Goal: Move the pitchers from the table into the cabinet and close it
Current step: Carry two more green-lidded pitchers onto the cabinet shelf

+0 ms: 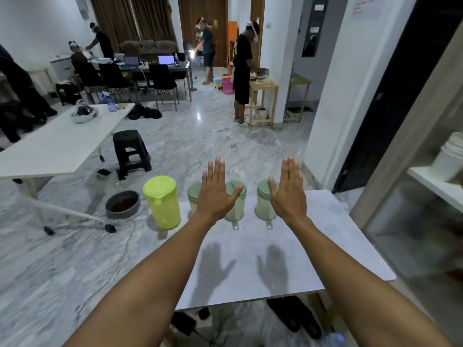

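So nothing's been picked up yet. Both hands are held out flat over the counter [313, 259], palms down: left hand [215, 194] and right hand [288, 194], fingers straight and spread, released, holding nothing. You can see both hand shadows on the bare top at about 6 o'clock from the hands.

All four pitchers sit in a row along the far edge of the counter, around 12 o'clock from the person. The yellow-green pitcher [162, 201] is furthest out at 10 o'clock, right by the corner. Then three pale ones with green lids: the first lidded pitcher [193, 196] mostly hidden behind the left hand, the middle lidded pitcher [236, 206], and the right lidded pitcher [263, 204] just beside the right hand.

What I'd worry about: that row is really close to the far edge, so a clumsy reach could nudge one off onto the floor, where there's a dark basin [122, 204] and loose cables. The pale ones stand near each other, so grabbing one could bump its neighbour. The cabinet [426, 196] is off at 3 o'clock, which means a turn with a loaded hand; its shelf already holds a stack of white containers [451, 156], so room looks tight. Can't tell if the pitchers are full.
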